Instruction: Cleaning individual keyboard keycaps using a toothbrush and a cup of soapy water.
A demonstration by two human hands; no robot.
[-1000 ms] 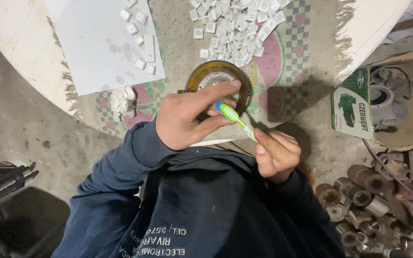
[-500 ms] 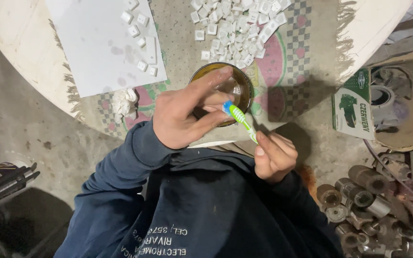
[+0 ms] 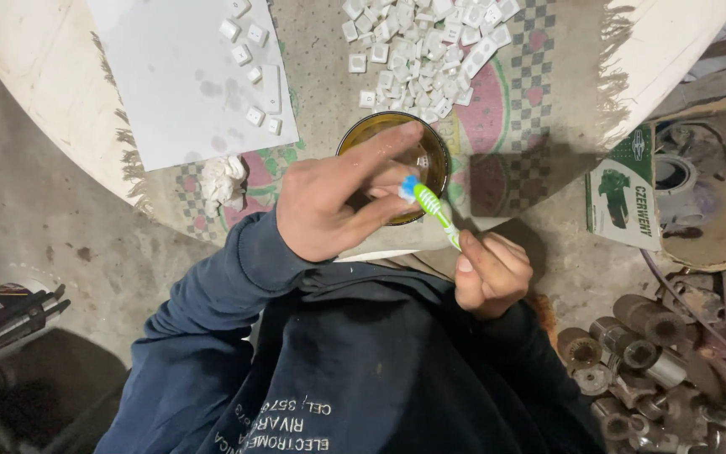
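Observation:
My left hand (image 3: 329,197) hovers over a round amber bowl (image 3: 434,151) and pinches a small pale piece between thumb and fingers, with the index finger stretched out. Most of that piece is hidden. My right hand (image 3: 491,273) is closed around the handle of a green toothbrush (image 3: 437,214). The brush's blue head touches the fingertips of my left hand. A pile of white keyboard keys (image 3: 430,46) lies on the patterned cloth (image 3: 506,126) just beyond the bowl.
A white sheet (image 3: 170,92) with several keys on it lies at the left of the round table (image 3: 35,59). A crumpled tissue (image 3: 223,179) sits near its edge. A green-and-white box (image 3: 623,189), an open cardboard box (image 3: 716,227) and metal parts (image 3: 649,353) lie at the right.
My left index finger has straightened out over the bowl. The brush head has slid up against my left fingertips, while my right hand stayed nearly in place.

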